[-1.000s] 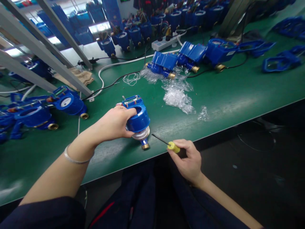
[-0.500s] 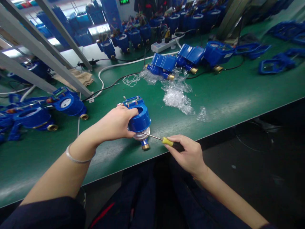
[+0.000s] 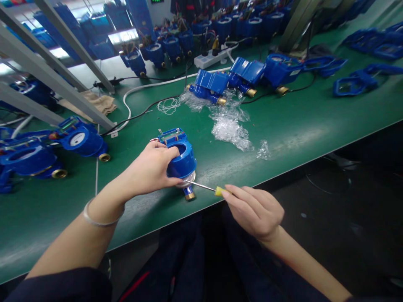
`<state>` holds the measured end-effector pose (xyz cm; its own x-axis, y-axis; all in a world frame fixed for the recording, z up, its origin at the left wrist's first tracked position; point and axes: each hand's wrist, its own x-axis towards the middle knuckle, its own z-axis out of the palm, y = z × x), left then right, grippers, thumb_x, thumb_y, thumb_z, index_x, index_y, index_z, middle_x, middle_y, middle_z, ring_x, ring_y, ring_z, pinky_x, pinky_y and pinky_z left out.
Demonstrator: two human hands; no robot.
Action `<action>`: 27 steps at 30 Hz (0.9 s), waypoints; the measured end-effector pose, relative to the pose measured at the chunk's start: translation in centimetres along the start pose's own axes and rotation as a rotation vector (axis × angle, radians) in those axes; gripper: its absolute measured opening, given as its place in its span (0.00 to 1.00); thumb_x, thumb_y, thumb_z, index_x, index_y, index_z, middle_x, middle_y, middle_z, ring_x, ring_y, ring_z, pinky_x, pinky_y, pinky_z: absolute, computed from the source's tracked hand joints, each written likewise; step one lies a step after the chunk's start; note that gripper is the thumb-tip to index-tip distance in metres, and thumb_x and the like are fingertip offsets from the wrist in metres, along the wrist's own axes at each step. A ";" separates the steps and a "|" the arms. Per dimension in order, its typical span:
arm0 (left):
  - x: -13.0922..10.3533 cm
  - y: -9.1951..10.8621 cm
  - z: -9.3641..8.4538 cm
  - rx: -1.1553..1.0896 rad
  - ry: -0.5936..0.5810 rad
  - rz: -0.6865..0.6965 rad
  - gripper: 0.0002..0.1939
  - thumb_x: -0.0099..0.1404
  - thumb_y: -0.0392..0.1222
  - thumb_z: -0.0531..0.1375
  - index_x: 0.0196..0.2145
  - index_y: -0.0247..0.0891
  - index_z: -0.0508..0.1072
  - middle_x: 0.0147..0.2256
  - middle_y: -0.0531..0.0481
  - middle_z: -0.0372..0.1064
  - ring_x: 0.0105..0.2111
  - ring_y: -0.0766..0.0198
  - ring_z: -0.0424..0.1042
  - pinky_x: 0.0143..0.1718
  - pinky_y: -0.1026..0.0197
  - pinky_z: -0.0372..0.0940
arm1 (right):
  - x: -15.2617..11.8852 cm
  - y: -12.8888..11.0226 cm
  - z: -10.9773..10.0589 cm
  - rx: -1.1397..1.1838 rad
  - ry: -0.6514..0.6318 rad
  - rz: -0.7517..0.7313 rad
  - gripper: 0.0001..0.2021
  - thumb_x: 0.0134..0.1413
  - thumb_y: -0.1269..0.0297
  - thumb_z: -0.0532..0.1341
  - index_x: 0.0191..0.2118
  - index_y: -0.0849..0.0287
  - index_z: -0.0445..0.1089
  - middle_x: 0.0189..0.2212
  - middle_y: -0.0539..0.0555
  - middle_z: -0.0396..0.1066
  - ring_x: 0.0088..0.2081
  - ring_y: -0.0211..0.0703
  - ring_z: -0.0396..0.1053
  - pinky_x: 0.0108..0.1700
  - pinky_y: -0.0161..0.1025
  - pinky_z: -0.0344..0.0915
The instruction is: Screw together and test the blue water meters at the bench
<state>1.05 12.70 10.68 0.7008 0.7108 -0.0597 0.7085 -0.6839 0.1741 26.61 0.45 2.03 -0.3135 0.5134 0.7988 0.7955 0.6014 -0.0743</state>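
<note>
A blue water meter (image 3: 185,161) with a brass threaded end stands on the green workbench (image 3: 138,218) near its front edge. My left hand (image 3: 151,167) grips it from the left, thumb low at the pale collar and fingers over the rim of the round housing. In my right hand (image 3: 256,209) is a screwdriver (image 3: 219,191) with a yellow handle end, the rest of the handle covered by my fingers. Its shaft points left, and the tip meets the collar under the blue housing. Wires and a small circuit board show behind the housing.
Crumpled clear plastic (image 3: 231,130) lies behind the meter. Several blue meters (image 3: 212,82) stand farther back beside a power strip (image 3: 214,58). More meters (image 3: 82,138) sit at left below a grey metal frame (image 3: 72,71). Blue frame covers (image 3: 352,86) lie at right.
My right hand has turned around the screwdriver handle, its back now more upward, covering the dark part. The tip stays at the collar. The whole view has shifted slightly.
</note>
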 end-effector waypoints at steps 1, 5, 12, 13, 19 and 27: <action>0.0 0.0 0.0 -0.007 0.001 -0.002 0.20 0.57 0.56 0.66 0.34 0.40 0.65 0.30 0.51 0.70 0.36 0.53 0.70 0.52 0.47 0.59 | -0.3 0.2 -0.1 0.026 0.035 0.024 0.17 0.49 0.77 0.72 0.44 0.56 0.73 0.36 0.53 0.82 0.32 0.43 0.79 0.36 0.39 0.73; 0.0 0.0 -0.2 -0.017 0.008 -0.024 0.18 0.56 0.55 0.65 0.33 0.41 0.64 0.29 0.51 0.69 0.35 0.52 0.69 0.51 0.47 0.61 | -1.3 0.6 0.2 0.322 -0.013 0.402 0.14 0.51 0.76 0.70 0.42 0.55 0.72 0.36 0.53 0.81 0.36 0.43 0.79 0.40 0.38 0.75; 0.1 0.1 -0.4 -0.032 -0.009 -0.080 0.18 0.53 0.54 0.65 0.33 0.42 0.65 0.31 0.49 0.71 0.40 0.48 0.70 0.50 0.47 0.63 | -1.6 0.4 1.1 0.626 -0.356 0.773 0.08 0.54 0.65 0.68 0.41 0.57 0.77 0.36 0.52 0.81 0.36 0.44 0.79 0.40 0.38 0.73; 0.2 0.1 -0.4 -0.031 -0.007 -0.079 0.17 0.53 0.54 0.64 0.33 0.42 0.65 0.32 0.49 0.71 0.40 0.48 0.71 0.50 0.47 0.63 | -1.5 0.5 1.1 0.647 -0.379 0.796 0.08 0.53 0.64 0.68 0.41 0.57 0.77 0.36 0.52 0.81 0.36 0.45 0.79 0.40 0.38 0.73; 0.2 0.3 -0.5 -0.037 -0.006 -0.099 0.17 0.53 0.54 0.63 0.33 0.42 0.65 0.32 0.49 0.71 0.41 0.49 0.72 0.52 0.48 0.63 | -0.3 1.0 0.4 0.778 -0.512 0.917 0.10 0.55 0.59 0.67 0.41 0.56 0.77 0.36 0.51 0.80 0.37 0.46 0.78 0.40 0.40 0.70; 0.2 0.4 -0.7 0.008 -0.028 -0.129 0.18 0.51 0.54 0.64 0.35 0.42 0.67 0.33 0.47 0.72 0.42 0.47 0.72 0.48 0.49 0.66 | 1.4 2.2 0.3 0.521 -0.333 0.922 0.10 0.57 0.58 0.65 0.41 0.57 0.76 0.36 0.52 0.80 0.37 0.46 0.77 0.41 0.40 0.68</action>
<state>1.41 12.68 11.45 0.6062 0.7879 -0.1088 0.7932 -0.5889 0.1550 27.77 2.66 2.81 0.1004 0.9884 0.1142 0.5049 0.0483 -0.8618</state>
